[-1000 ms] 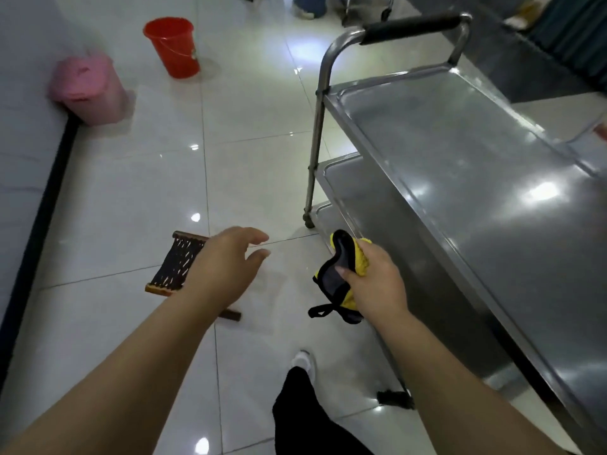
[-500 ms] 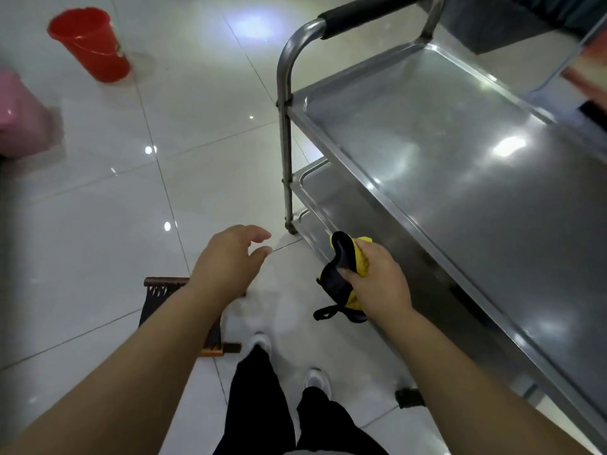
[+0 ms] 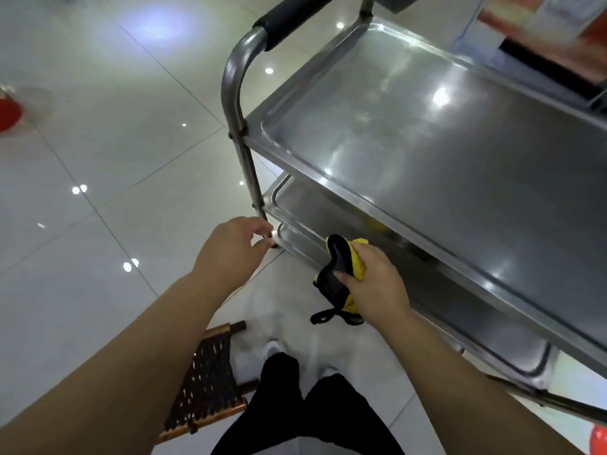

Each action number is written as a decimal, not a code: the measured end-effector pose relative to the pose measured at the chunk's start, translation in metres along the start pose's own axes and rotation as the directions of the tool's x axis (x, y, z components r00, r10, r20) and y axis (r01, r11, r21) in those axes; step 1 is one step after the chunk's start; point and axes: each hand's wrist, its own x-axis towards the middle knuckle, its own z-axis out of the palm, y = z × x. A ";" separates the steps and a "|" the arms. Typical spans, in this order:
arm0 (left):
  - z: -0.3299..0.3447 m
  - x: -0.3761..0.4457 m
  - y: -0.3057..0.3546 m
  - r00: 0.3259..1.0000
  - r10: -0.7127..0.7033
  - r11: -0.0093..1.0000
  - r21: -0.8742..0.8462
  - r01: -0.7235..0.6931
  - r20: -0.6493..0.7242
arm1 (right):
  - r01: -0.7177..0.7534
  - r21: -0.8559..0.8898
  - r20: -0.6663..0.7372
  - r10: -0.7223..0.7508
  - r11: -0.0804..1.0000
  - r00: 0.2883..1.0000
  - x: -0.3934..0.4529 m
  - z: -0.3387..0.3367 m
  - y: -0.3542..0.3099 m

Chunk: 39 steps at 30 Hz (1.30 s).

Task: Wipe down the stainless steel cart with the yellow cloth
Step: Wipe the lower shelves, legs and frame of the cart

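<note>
Right hand [image 3: 377,284]: grips the bunched yellow cloth [image 3: 356,264] beside the cart's lower shelf [image 3: 328,221].
Left hand [image 3: 235,249]: loosely open, holding nothing, near the cart leg [image 3: 249,172].

- Right of centre: three-tier stainless steel cart [image 3: 427,133], tubular push handle [image 3: 236,77] at its near-left corner, lower shelves [image 3: 302,205] beneath the top tray.
- Just beside the lowest shelf's edge: right hand [image 3: 374,284], gripping bunched yellow cloth with black trim [image 3: 345,274].
- Left of that, near the cart's leg: left hand [image 3: 236,247].
- Behind the feet, on the tiled floor [image 3: 115,159]: low woven wooden-framed stool [image 3: 207,385].
</note>
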 end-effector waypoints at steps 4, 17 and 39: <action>0.006 0.012 0.001 0.998 -0.017 1.000 0.017 0.016 0.053 | -0.014 0.016 0.002 0.014 1.000 1.000 0.005 0.002 0.002; 0.019 0.021 0.011 1.000 -0.027 0.999 0.022 0.027 -0.007 | 0.055 0.031 0.034 -0.057 0.998 0.998 0.019 -0.010 0.016; 0.028 0.039 0.007 0.999 -0.028 0.999 -0.040 0.030 0.043 | 0.005 0.043 0.052 -0.007 0.999 0.999 0.017 0.005 0.018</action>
